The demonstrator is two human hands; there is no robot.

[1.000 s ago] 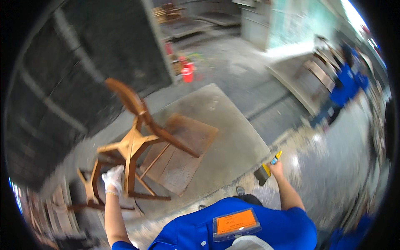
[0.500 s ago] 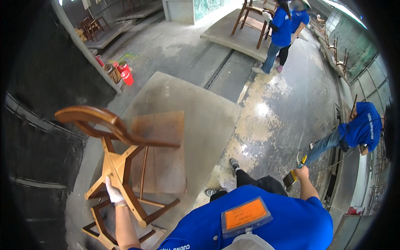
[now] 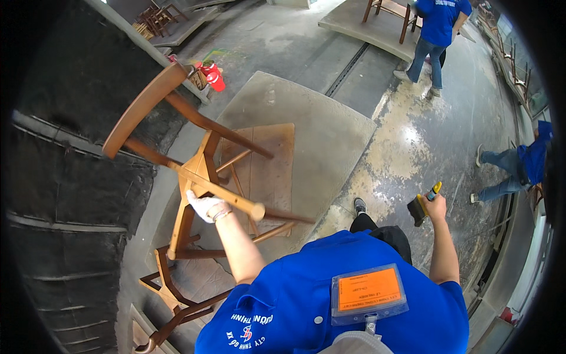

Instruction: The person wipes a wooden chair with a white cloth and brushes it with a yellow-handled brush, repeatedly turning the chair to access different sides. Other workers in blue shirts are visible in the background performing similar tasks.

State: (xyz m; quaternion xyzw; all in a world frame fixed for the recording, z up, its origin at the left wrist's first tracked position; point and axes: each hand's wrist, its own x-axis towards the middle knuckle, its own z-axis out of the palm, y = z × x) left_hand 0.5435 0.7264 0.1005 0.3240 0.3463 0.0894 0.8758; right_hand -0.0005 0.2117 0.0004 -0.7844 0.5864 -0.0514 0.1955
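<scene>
A brown wooden chair point(image 3: 202, 167) is tilted above a grey platform point(image 3: 318, 118) and partly in front of a flat brown board point(image 3: 274, 177); whether its legs touch anything is unclear. The person's gloved left hand point(image 3: 205, 206) has its fingers clamped on the crossed wood under the seat. The bare right hand point(image 3: 436, 207), well apart, has its fingers closed around a brush point(image 3: 417, 210). Another wooden frame point(image 3: 167, 289) sits just below the chair. Farther off are a red bucket point(image 3: 216, 82) and two people in blue shirts.

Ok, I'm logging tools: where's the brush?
Right of centre in the head view, the brush is in the right hand, above and right of the orange badge.
</scene>
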